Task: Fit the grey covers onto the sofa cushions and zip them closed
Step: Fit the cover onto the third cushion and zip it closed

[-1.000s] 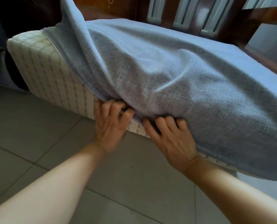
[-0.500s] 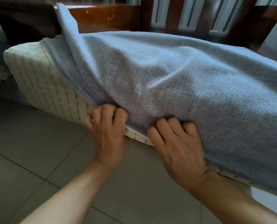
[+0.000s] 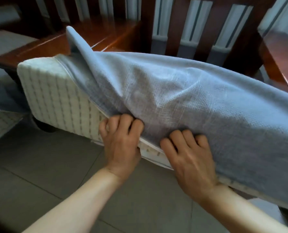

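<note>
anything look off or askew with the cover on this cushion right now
Yes. The grey cover sits only partway on: the white cushion pokes out bare at its left end, and a loose flap sticks up there. Both the left hand and right hand grip the bunched lower edge. No damage shows.

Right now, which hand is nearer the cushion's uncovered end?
The left hand, gripping the grey cover edge beside the bare quilted cushion. The right hand grips farther along, where fabric already covers it.
</note>
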